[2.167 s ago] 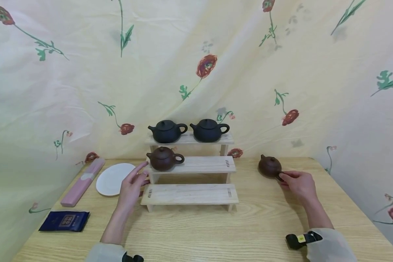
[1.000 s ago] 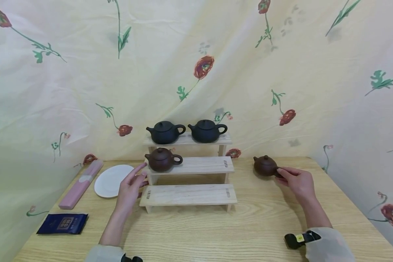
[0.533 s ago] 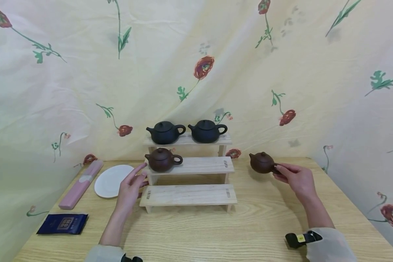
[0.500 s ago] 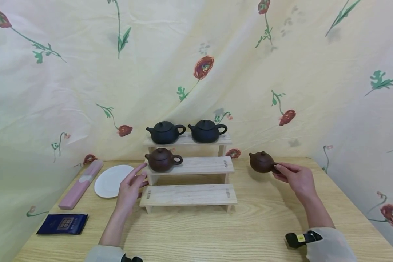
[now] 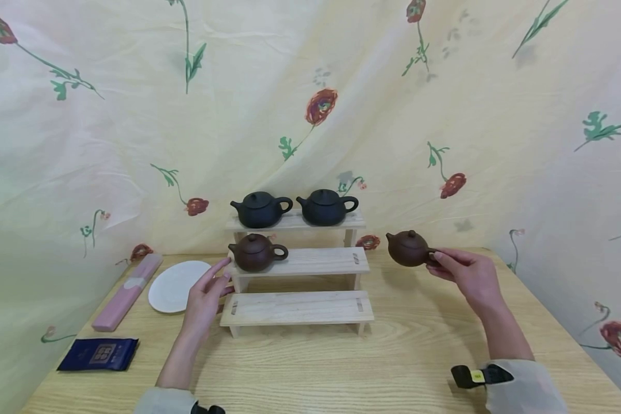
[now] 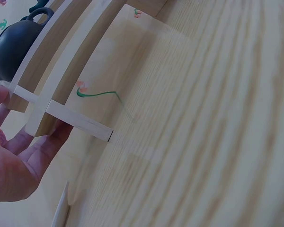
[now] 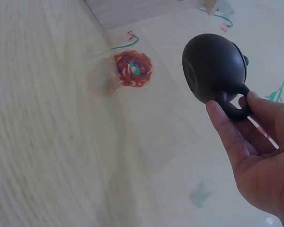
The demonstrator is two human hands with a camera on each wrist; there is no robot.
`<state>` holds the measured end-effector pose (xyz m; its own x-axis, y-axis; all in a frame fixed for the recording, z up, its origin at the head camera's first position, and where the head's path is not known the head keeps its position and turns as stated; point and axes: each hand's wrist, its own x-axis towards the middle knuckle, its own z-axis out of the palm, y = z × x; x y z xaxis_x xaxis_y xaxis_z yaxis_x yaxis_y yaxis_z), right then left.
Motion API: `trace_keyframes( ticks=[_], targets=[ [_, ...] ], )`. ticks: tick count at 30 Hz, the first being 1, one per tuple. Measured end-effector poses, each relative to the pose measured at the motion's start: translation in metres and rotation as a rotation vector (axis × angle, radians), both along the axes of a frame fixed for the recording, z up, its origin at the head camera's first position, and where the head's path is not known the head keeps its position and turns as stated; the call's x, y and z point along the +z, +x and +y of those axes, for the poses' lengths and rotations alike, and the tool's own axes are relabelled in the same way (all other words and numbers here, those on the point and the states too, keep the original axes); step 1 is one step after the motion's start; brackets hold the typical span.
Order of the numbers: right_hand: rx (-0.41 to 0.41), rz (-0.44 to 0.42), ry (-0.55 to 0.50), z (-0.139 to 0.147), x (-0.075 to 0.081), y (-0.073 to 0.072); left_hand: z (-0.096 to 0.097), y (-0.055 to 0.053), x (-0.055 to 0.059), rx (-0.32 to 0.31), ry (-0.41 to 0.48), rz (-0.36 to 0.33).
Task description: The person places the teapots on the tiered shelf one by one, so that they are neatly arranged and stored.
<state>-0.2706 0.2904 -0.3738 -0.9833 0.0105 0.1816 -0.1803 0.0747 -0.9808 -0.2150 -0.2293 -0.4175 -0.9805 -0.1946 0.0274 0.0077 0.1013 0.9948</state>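
My right hand (image 5: 468, 276) pinches the handle of a small dark brown teapot (image 5: 409, 248) and holds it in the air, right of a stepped wooden rack (image 5: 297, 307). In the right wrist view the teapot (image 7: 215, 66) tilts, with thumb and fingers at its handle. Against the rack's left end rests my left hand (image 5: 203, 302), its fingers spread along the middle tier; the left wrist view shows some fingertips going behind the wood. Another brown teapot (image 5: 255, 253) sits at the left of that tier. Two black teapots (image 5: 260, 210) stand on the top tier.
Left of the rack lie a white plate (image 5: 173, 287), a long pink case (image 5: 126, 296) and a dark blue packet (image 5: 99, 353) on the wooden table (image 5: 310, 374). A flower-printed cloth (image 5: 238, 86) hangs behind and at the sides.
The right hand has lifted the brown teapot off the table by its handle and carried it up and a little left. The left hand and the rack look unmoved.
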Motion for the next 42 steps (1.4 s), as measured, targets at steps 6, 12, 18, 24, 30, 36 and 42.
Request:
trace_keyframes(
  ticks=[6, 12, 18, 24, 30, 36, 42],
  targets=[
    [0.043, 0.018, -0.037, -0.005, 0.009, 0.005, 0.000, 0.000, 0.000, -0.004, 0.005, 0.003],
    [0.071, 0.038, -0.006, -0.010, 0.015, 0.010, 0.000, 0.000, 0.000, -0.007, 0.008, 0.007],
    [0.099, 0.075, 0.011, -0.013, 0.022, 0.012, 0.000, 0.000, 0.000, -0.003, 0.004, 0.006],
    [0.100, 0.070, 0.028, -0.023, 0.032, 0.015, -0.001, 0.000, 0.000, -0.002, 0.002, 0.005],
    [0.125, 0.074, 0.036, -0.041, 0.044, 0.015, -0.001, 0.001, 0.000, 0.005, 0.005, 0.006],
    [0.148, 0.064, 0.070, -0.062, 0.049, 0.012, -0.001, 0.002, 0.001, 0.008, 0.004, 0.005],
    [0.175, 0.048, 0.113, -0.084, 0.051, 0.004, 0.000, 0.002, 0.002, 0.005, 0.015, 0.004]
  ],
)
